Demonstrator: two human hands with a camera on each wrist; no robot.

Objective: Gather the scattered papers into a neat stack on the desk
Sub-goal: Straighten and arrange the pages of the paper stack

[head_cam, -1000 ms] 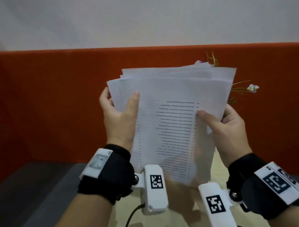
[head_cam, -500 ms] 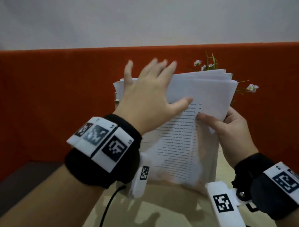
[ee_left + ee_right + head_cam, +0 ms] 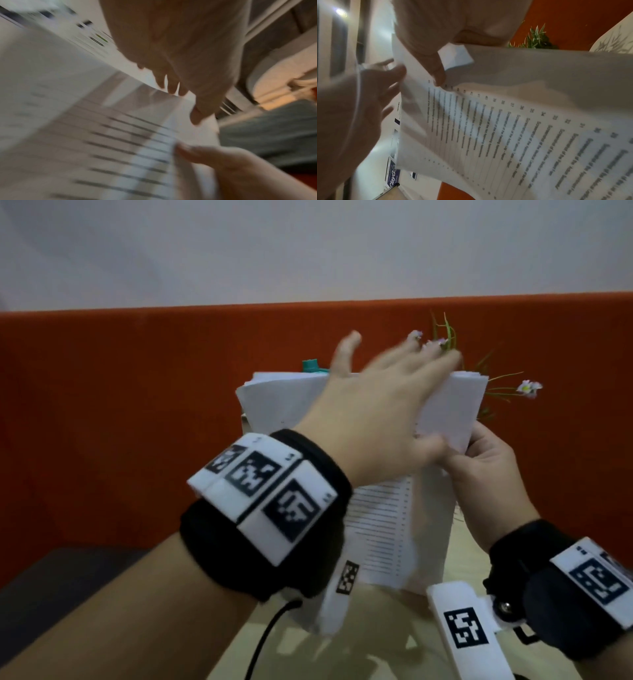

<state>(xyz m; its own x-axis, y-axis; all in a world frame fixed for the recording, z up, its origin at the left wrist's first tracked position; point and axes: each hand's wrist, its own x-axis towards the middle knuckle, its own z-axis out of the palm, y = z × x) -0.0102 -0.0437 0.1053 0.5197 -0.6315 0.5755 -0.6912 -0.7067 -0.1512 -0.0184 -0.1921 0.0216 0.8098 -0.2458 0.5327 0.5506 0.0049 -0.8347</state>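
Only head view: teal object [image 3: 313,367] (top edge) behind papers [image 3: 448,409] | R hand [image 3: 486,470] grips

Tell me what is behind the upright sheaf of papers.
Behind the papers, a teal object pokes above their top edge, and a flowering plant spreads right, before the orange partition. Their lower parts are covered.

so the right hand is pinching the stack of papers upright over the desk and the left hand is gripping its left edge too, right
Not quite. The left hand isn't gripping anything: in the head view its fingers are spread flat across the upper part of the stack of papers. The rest holds: the right hand pinches the stack by its right side, upright over the desk.
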